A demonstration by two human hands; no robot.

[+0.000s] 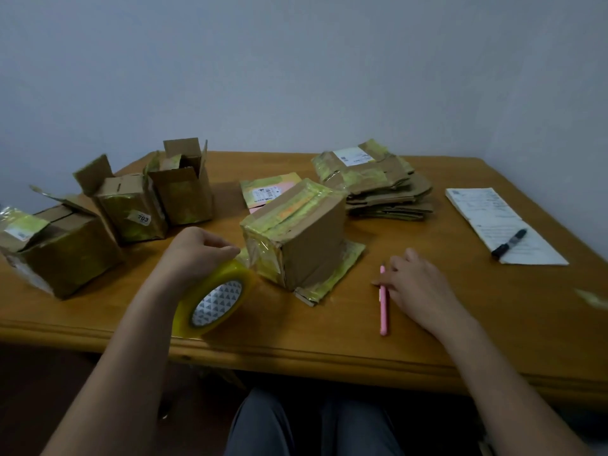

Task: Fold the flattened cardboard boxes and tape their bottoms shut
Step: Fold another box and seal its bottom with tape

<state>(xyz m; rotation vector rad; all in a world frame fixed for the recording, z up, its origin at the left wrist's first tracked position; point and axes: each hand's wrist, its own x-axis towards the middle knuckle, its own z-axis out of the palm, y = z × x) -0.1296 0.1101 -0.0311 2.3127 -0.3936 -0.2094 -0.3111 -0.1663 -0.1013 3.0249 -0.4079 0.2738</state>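
The counter [427, 307] is a broad wooden top carrying everything. At its far side lies a stack of flattened boxes [385, 189], patched with old yellow-green tape; these look light and floppy along their creases, so each is best lifted by two opposite edges and squared up before the flaps are turned in. To the left stand three folded boxes [131, 205] with their top flaps loose.

In the middle sits the box in hand [296, 232], bottom side up, its seam covered in glossy tape and its open flaps splayed on the counter beneath. It is empty corrugated card: probably very light, stiff on the panels, weak at the corners. It would likely skid under a push, so it wants steadying on a bare brown side panel, since the taped faces look slick.

The tape roll [214, 299] stands on edge near the front rim, just left of that box. The left hand [200, 255] curls over its top and grips it. The roll looks firm and smooth; holding through the core would give a surer pull.

The right hand [418, 278] rests low with fingers closing on a pink pen-like cutter [383, 304], slim, hard, easily rolled.
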